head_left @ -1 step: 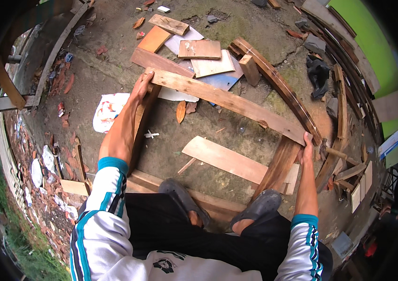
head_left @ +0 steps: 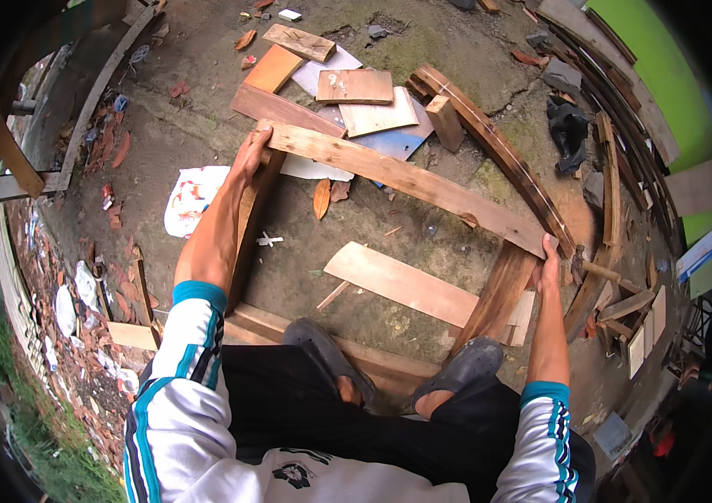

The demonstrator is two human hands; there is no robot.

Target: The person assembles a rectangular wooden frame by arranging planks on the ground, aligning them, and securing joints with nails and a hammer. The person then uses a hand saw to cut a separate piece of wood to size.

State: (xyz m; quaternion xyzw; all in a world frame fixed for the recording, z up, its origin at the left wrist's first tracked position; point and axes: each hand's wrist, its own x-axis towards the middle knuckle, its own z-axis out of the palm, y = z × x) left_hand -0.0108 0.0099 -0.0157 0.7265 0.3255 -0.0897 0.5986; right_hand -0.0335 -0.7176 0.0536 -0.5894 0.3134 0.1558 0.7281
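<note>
A long wooden plank (head_left: 406, 186) lies across the tops of two upright side boards, slanting from far left down to near right. My left hand (head_left: 252, 155) grips its far-left end at the corner with the left board (head_left: 249, 222). At the plank's other end, my right hand (head_left: 547, 270) is wrapped round the corner above the right board (head_left: 494, 295). A lower board (head_left: 389, 369) joins the frame on the near side, partly hidden by my feet. Within the frame a pale flat wood piece (head_left: 402, 283) lies on the ground.
Beyond the frame is a pile of wood offcuts (head_left: 356, 87), with a long dark beam (head_left: 490, 147) beside it. A hammer (head_left: 599, 270) lies to the right near scrap wood (head_left: 624, 306). White plastic (head_left: 195, 201) is on the left, and litter and dry leaves line the left edge.
</note>
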